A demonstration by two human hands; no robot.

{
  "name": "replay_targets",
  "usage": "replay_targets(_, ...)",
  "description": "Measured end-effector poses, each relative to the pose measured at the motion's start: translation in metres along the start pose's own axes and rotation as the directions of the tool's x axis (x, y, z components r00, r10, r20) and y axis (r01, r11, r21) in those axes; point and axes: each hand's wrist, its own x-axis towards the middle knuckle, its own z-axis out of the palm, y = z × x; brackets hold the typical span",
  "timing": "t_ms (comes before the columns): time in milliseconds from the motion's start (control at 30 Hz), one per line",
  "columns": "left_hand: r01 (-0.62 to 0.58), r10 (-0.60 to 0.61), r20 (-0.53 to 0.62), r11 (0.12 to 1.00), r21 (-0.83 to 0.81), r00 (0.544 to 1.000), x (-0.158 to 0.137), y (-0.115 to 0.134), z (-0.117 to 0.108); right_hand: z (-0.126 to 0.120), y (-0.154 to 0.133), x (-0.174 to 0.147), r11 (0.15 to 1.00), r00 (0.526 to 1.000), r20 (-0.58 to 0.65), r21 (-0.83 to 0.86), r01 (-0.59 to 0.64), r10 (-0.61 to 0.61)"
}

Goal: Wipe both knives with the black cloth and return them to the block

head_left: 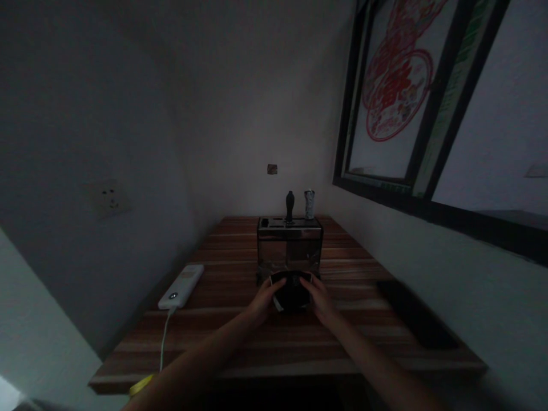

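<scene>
A small dark black object [291,292] with pale edges is held by its two sides; the dim light does not show its kind. My left hand [264,295] grips its left side, thumb on top. My right hand [319,294] has its right side in the same way. Just behind stands a box-like thing with see-through walls and a shiny dark top [291,228]. A black bulb-shaped handle [290,205] rises from that top. Near the handle is a silvery patterned cylinder [309,204]; I cannot tell whether it rests on the box or behind it.
On the striped wooden table [240,354] lies a white power bank [182,286] at left, with a pale cable [164,337] running to the front edge. A flat black slab [415,314] lies at right. Walls close in on both sides; a dark-framed picture [398,85] hangs at right.
</scene>
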Motion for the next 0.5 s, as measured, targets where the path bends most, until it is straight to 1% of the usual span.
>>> replay_targets(67,-0.009,0.009,0.038,1.0,-0.009,0.999,0.005,-0.004,-0.001,0.001,0.002,0.001,0.999,1.0,-0.008,-0.026,0.028,-0.028)
replay_targets(167,-0.04,0.037,0.068,0.999,0.036,0.997,0.008,-0.007,-0.007,0.002,0.005,0.003,0.991,0.997,0.019,-0.105,0.083,-0.081)
replay_targets(267,-0.059,0.053,0.065,0.995,0.082,0.996,0.008,-0.007,-0.012,0.002,0.007,0.003,0.979,0.993,0.042,-0.164,0.119,-0.113)
replay_targets(367,-0.084,0.076,0.07,0.988,0.129,0.995,0.009,-0.006,-0.013,0.0,0.009,0.005,0.968,0.992,0.041,-0.217,0.126,-0.119)
replay_targets(500,-0.119,0.116,0.032,0.982,0.148,0.993,0.011,-0.007,-0.014,-0.004,0.013,0.011,0.934,0.987,0.03,-0.321,0.157,-0.156)
